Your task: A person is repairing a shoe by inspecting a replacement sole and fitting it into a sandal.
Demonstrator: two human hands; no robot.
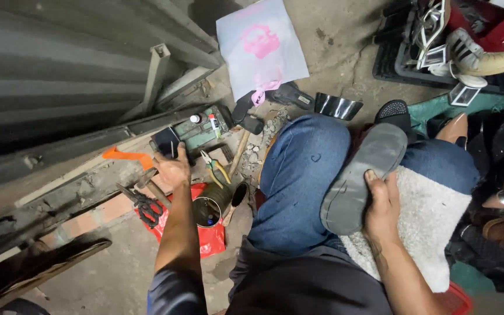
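Your right hand [383, 201], at centre right of the frame, closes its grip on the grey shoe sole [360, 175]: the fingers curl over the sole's right edge, with the thumb tip on its upper face. The sole lies tilted across your lap, its toe toward the upper right, resting on your blue jeans [298, 175] and on the cream fleece pad [433, 221] that covers your right thigh.

Your left hand [172, 169], at centre left, reaches down to the floor and closes around a dark flat object [166, 141]; what that object is cannot be told. Just left of the hand lies an orange plastic piece [126, 156]. Just right of it lie pliers with yellow handles [217, 168], and below them stands an open round tin [207, 211] on a red plastic bag [208, 239]. Black-handled scissors [144, 205] lie at the bag's left edge. A wooden handle [239, 153] slants beside the pliers.

At upper centre, a white bag with a pink print [262, 46] lies on the concrete floor [333, 35]. At upper right, a black crate [403, 64] holds assorted shoes [479, 55].
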